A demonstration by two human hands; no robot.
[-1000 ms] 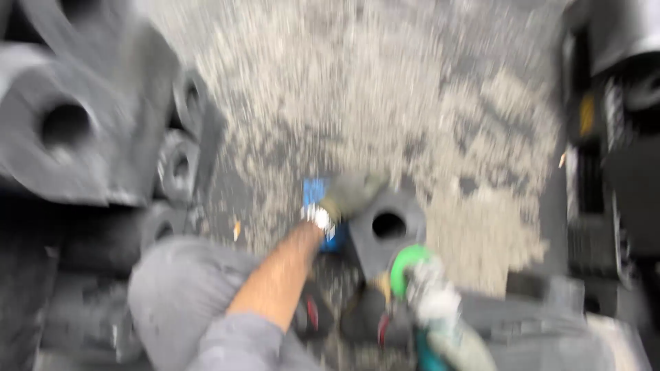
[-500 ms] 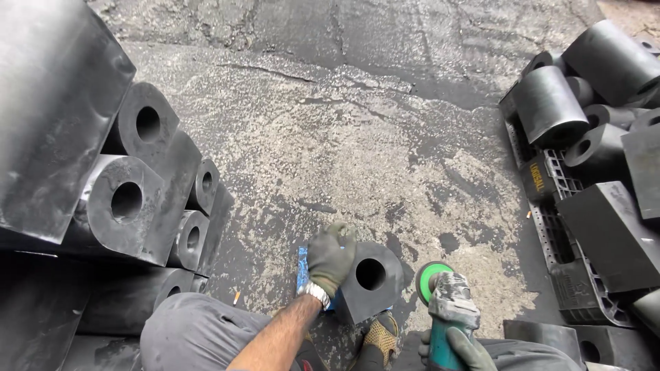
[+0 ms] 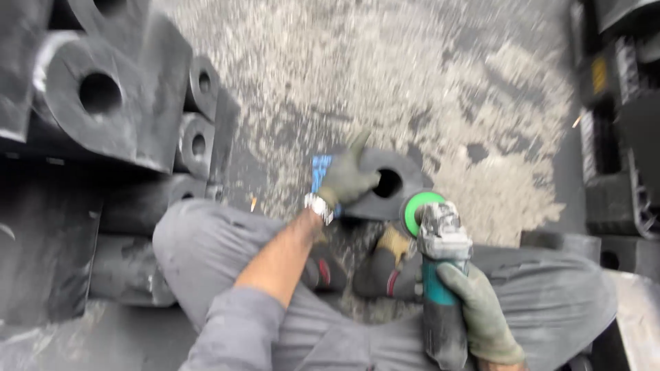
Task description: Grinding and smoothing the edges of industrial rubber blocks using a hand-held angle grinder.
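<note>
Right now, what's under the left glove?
The left hand rests on a black block, fingers at its round bore. A blue object shows at the glove's edge; what it is stays hidden.
</note>
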